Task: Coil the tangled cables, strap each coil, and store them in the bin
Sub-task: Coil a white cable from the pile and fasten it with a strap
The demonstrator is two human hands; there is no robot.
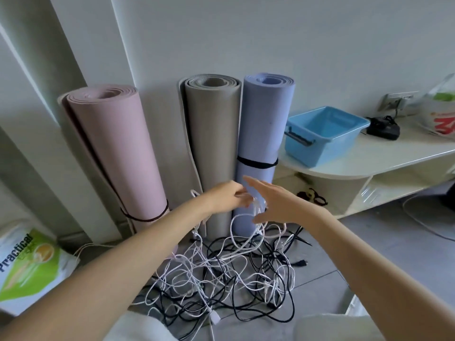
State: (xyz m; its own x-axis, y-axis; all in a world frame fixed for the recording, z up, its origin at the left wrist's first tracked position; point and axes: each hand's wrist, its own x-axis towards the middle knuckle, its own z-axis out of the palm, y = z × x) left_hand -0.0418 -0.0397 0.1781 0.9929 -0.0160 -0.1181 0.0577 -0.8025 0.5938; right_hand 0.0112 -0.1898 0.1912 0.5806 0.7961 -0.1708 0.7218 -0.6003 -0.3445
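left hand (227, 196): pinches white cable (256, 205) above tangle (221, 271); right hand (275, 201): fingers spread, holding nothing; bin (325, 134): on shelf (394, 156)

The light is soft, even daylight with weak shadows. The edges bend from the wide lens. Both hands look slightly blurred.

Cables (221, 274) near centre: white and black, tangled together. Far mats: pink (118, 156) left, grey (214, 148) middle, lavender (261, 143) right; black straps on pink and lavender. Bin (320, 136) far right: light blue, dark handle. Shelf (394, 156): cream. Bag (29, 264) near left: white, green, black lettering. Floor (357, 254): grey tiles.
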